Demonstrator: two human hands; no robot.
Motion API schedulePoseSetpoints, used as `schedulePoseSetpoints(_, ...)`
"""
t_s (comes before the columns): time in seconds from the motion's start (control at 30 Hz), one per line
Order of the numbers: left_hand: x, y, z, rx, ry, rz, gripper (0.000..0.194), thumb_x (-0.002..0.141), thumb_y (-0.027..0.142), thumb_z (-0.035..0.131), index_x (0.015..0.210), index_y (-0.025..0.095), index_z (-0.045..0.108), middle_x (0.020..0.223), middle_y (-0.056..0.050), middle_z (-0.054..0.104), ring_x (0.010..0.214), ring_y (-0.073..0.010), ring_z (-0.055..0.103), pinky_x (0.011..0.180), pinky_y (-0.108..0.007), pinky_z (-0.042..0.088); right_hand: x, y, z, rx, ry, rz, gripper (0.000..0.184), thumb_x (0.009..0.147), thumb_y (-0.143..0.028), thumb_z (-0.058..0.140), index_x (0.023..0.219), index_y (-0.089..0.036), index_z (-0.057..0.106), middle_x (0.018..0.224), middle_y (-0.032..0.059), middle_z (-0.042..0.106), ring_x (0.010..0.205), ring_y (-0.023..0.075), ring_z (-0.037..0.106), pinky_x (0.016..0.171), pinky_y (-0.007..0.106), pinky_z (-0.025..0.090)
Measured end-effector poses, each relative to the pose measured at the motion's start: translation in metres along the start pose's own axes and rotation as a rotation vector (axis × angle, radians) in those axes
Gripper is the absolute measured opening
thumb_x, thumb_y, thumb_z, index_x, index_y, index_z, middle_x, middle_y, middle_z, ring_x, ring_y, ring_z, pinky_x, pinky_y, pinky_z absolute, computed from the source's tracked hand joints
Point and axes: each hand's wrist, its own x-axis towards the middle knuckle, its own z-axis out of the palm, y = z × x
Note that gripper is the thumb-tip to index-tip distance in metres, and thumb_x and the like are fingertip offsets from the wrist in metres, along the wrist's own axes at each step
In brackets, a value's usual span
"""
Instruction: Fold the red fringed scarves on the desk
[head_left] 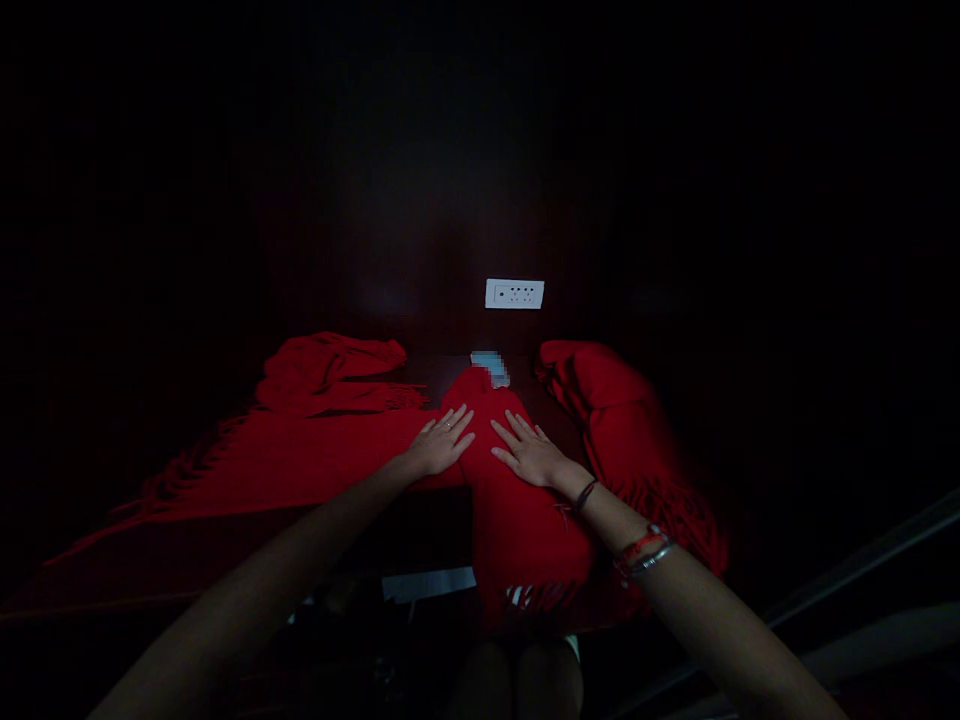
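A red fringed scarf lies spread in front of me, its fringe hanging toward my knees. My left hand rests flat on the red cloth with fingers spread and a ring on one finger. On the scarf's right side lies my right hand, also flat with fingers apart; bracelets circle that wrist and forearm. Neither hand grips anything. Just beyond the scarf's far end is a small light-blue item, partly covered and blurred.
Another stretch of red fringed cloth extends left, with a bunched red scarf behind it. To the right lies a folded red scarf. A white socket plate is on the dark back wall. The surroundings are very dark.
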Motion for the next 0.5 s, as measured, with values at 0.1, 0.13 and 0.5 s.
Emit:
schedulePoseSetpoints(0.1, -0.004, -0.002, -0.005, -0.002, 0.039, 0.011, 0.050, 0.083, 0.043, 0.018, 0.129, 0.024, 0.013, 0.136, -0.001, 0.008, 0.122, -0.0185, 0.012, 0.095, -0.039, 0.020, 0.002, -0.006, -0.012, -0.002, 0.030, -0.001, 0.064, 0.076, -0.059, 0.010, 0.130, -0.023, 0.011, 0.136, 0.0085, 0.005, 0.123, 0.0226, -0.001, 0.096, 0.045, 0.007)
schedulePoseSetpoints(0.13, -0.007, -0.004, -0.008, 0.010, 0.079, 0.007, 0.051, 0.083, 0.043, 0.018, 0.129, 0.024, 0.014, 0.136, -0.001, 0.006, 0.123, -0.0185, 0.010, 0.095, -0.039, 0.019, 0.003, -0.010, -0.014, -0.004, 0.072, -0.011, 0.064, 0.077, -0.059, 0.009, 0.130, -0.023, 0.011, 0.136, 0.0077, 0.004, 0.123, 0.0220, -0.002, 0.096, 0.045, 0.007)
schedulePoseSetpoints(0.5, -0.135, -0.153, -0.074, 0.274, 0.347, -0.786, 0.057, 0.071, 0.050, 0.040, 0.112, 0.011, 0.043, 0.122, -0.019, 0.036, 0.111, -0.0392, 0.028, 0.078, -0.053, 0.032, 0.024, -0.030, -0.009, 0.014, -0.092, -0.035, 0.065, 0.076, -0.059, 0.015, 0.129, -0.022, 0.017, 0.136, 0.0091, 0.009, 0.122, 0.0254, 0.003, 0.095, 0.047, 0.009)
